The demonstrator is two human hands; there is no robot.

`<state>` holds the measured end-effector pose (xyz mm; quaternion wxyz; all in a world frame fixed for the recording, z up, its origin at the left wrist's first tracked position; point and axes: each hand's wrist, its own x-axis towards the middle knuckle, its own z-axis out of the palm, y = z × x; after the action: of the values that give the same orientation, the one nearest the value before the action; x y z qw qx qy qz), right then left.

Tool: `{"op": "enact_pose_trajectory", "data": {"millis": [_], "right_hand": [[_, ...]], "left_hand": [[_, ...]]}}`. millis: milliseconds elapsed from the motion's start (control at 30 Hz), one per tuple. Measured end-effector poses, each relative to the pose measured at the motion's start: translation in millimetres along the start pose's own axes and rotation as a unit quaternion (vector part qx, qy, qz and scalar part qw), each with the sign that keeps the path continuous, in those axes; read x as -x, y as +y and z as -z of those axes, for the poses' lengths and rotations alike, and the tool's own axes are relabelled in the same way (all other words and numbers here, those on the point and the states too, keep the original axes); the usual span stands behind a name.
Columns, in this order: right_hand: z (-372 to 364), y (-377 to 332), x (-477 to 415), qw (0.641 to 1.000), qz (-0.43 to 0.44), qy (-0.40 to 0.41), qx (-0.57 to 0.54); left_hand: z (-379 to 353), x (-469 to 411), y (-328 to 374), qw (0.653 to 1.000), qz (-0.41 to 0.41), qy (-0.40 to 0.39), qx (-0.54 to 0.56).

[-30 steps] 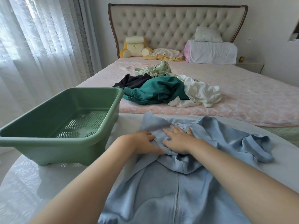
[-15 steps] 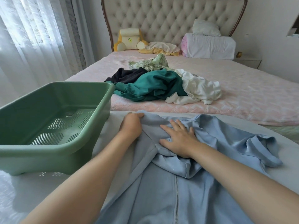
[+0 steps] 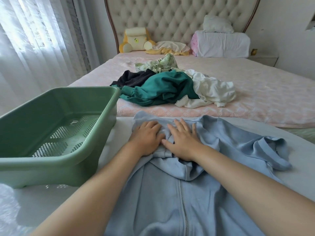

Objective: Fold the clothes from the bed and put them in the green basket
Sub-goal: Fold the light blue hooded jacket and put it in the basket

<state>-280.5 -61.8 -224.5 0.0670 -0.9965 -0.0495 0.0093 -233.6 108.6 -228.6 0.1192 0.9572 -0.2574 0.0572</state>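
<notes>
Beneath left hand (image 3: 146, 138), right hand (image 3: 182, 142): blue hoodie (image 3: 230, 133).

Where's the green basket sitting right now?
In the head view, the green basket stands on the white table at the left, just left of the left hand and the light blue hoodie, its far corner close to the bed.
</notes>
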Motion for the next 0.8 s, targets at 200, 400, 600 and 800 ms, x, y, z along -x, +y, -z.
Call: {"op": "enact_pose_trajectory", "data": {"millis": [200,400,600,800], "right_hand": [[1,0,17,0.998,0.009,-0.068,-0.001],[26,20,34,0.998,0.028,0.021,-0.044],[58,102,80,0.989,-0.006,0.135,-0.068],[64,175,126,0.964,-0.237,0.118,-0.021]], "left_hand": [[14,21,-18,0.983,0.072,-0.143,-0.089],[20,23,30,0.997,-0.001,-0.080,-0.023],[27,11,104,0.998,-0.057,-0.035,-0.003],[16,-15,199,0.992,-0.111,-0.051,0.028]]}}
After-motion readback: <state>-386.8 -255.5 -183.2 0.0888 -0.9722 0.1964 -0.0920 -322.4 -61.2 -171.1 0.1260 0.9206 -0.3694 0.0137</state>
